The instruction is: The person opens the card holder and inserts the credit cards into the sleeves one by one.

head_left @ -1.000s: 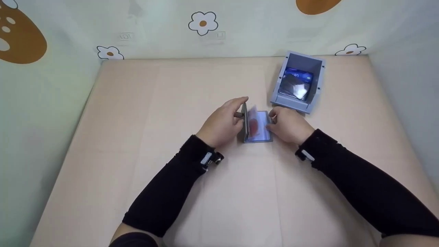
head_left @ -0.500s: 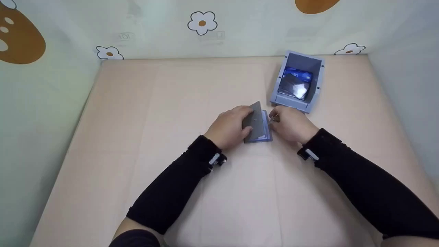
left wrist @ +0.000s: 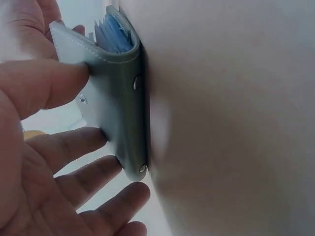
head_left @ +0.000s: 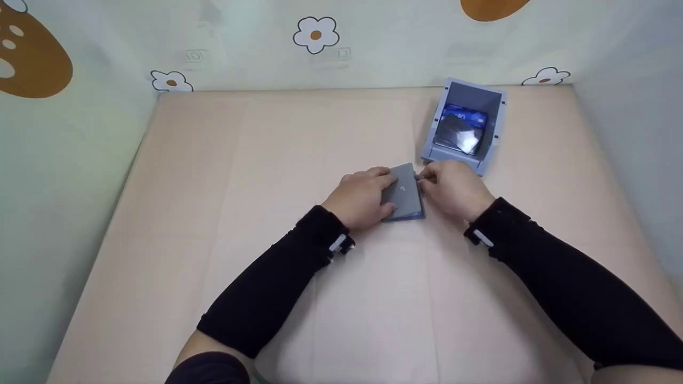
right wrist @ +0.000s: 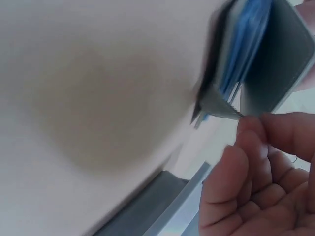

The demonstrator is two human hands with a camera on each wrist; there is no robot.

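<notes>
A grey card holder [head_left: 404, 194] with a stitched edge lies on the table, its cover folded nearly down. Clear blue-tinted card sleeves [left wrist: 113, 34] show inside it in the left wrist view. My left hand [head_left: 360, 197] lays thumb and fingertips on the cover from the left, fingers fairly straight. At the right edge, my right hand [head_left: 456, 189] pinches the holder's small closing strap [right wrist: 221, 105] between thumb and forefinger. In the right wrist view the strap stretches from the lower cover to those fingertips, and the upper cover [right wrist: 280, 59] stands a little apart from the sleeves.
A grey-blue open bin [head_left: 435, 133] stands behind my right hand, close to its knuckles. Inside lie a blue card [head_left: 467, 116] and a dark glossy card [head_left: 459, 135]. Pale walls [head_left: 240, 58] with flower prints border the table [head_left: 240, 186] at the back and sides.
The holder's cover has swung from upright to nearly flat rightward, over the sleeves. My left hand has followed it, moving slightly right. The right hand stays at the holder's right edge.
</notes>
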